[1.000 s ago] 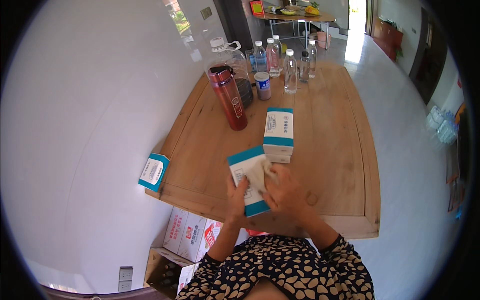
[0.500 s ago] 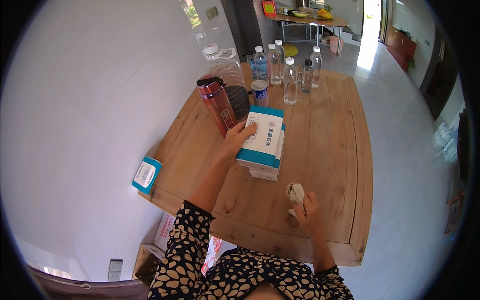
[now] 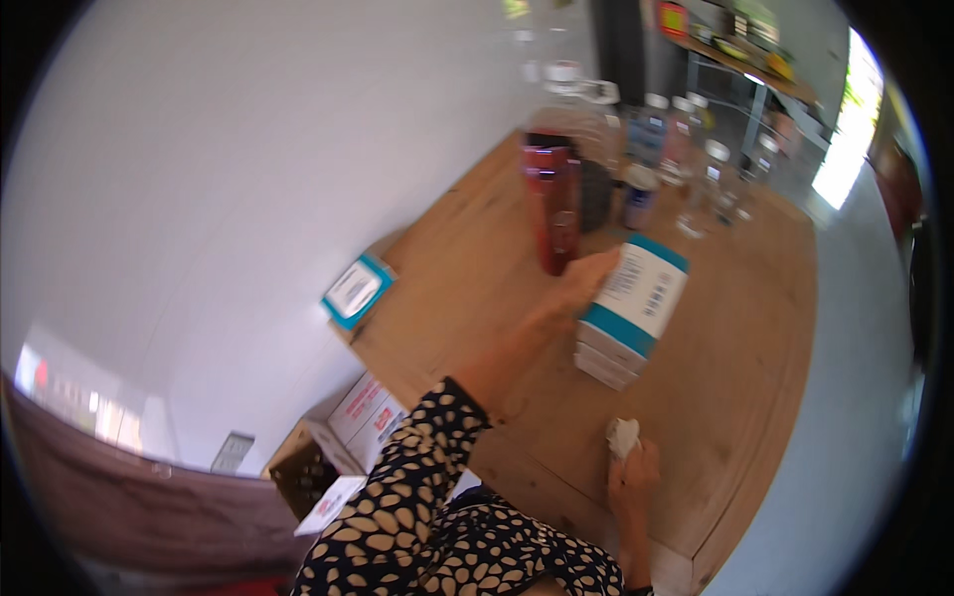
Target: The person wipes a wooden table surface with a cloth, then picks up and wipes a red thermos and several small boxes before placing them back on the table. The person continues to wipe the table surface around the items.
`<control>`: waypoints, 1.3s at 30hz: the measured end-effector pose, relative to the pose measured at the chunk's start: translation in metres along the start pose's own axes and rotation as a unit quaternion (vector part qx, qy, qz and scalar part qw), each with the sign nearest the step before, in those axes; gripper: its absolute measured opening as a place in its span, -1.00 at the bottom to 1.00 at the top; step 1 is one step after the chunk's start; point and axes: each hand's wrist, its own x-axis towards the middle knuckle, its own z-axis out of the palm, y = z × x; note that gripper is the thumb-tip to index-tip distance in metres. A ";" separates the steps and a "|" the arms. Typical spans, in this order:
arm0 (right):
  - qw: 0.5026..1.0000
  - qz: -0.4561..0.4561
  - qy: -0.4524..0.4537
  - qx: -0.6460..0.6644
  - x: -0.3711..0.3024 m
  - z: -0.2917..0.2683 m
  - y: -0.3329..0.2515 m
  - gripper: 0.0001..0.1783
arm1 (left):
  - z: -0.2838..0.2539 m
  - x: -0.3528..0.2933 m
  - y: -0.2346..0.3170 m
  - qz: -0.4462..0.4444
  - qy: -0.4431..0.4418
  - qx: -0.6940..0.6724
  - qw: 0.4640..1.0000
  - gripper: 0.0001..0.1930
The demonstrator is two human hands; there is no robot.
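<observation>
My left hand (image 3: 586, 280), blurred, reaches across the table to the left side of a teal-and-white cardboard box (image 3: 644, 293), its fingers closed at the upper left edge. That box lies on top of another white box (image 3: 608, 368). A crumpled cream cloth (image 3: 623, 435) is bunched in my right hand (image 3: 634, 473), low over the near part of the wooden table (image 3: 740, 338). Just beyond my left hand stands a red flask (image 3: 553, 204) with a dark lid.
Behind the flask is a large clear plastic jug (image 3: 584, 117). A purple-and-white tub (image 3: 640, 194) and several clear bottles (image 3: 708, 189) stand farther right. Another teal-and-white box (image 3: 358, 291) sits at the table's left corner, by the wall. Below is an open carton (image 3: 303, 467).
The view has swung left and tilted, so the table appears farther right. Both box and cloth stay with my hands. The upper box now sits more evenly over the lower one.
</observation>
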 end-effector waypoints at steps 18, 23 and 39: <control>0.996 0.077 0.037 -0.032 -0.004 0.026 -0.010 -0.54 | -0.372 -0.175 -0.054 -0.059 0.496 0.553 0.667 -0.08; 0.982 0.110 0.059 -0.143 -0.011 0.037 -0.006 -0.55 | -0.385 -0.177 -0.043 -0.123 0.417 0.577 0.691 -0.06; 0.957 0.082 0.112 -0.253 0.004 0.028 -0.032 -0.64 | -0.260 -0.227 -0.101 0.190 0.154 0.478 0.843 -0.10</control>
